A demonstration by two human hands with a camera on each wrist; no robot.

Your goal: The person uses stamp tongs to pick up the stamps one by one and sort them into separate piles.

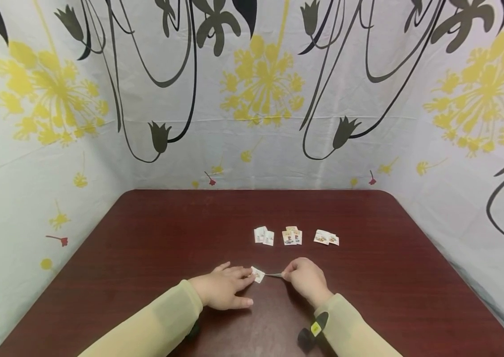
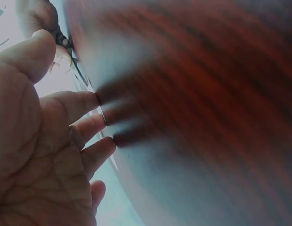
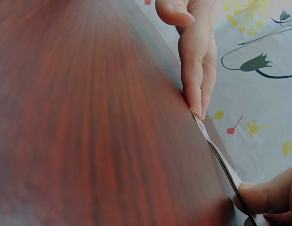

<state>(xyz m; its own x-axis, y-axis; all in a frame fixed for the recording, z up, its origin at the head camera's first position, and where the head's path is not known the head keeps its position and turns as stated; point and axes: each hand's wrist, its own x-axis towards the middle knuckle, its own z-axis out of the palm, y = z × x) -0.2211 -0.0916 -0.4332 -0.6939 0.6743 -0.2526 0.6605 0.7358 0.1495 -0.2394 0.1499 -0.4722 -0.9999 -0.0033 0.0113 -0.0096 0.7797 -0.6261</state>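
My left hand [image 1: 225, 286] lies palm down on the table, its straight fingertips touching the edge of a small white printed card [image 1: 258, 274]. From the right, my right hand [image 1: 306, 278] pinches slim metal tweezers [image 1: 273, 275] between thumb and fingers. Their tip meets the card's right corner. In the right wrist view the tweezers [image 3: 224, 165] run low along the tabletop to the card [image 3: 200, 126], seen almost edge-on under the left fingertips. In the left wrist view the left hand [image 2: 56, 127] shows its palm side; the card is mostly hidden there.
Beyond the hands, three small groups of overlapping picture cards stand in a row: left [image 1: 264, 236], middle [image 1: 292, 236] and right [image 1: 326, 237]. The dark red wood table [image 1: 167, 223] has rounded far corners. Flower-printed white cloth [image 1: 252, 158] hangs around it.
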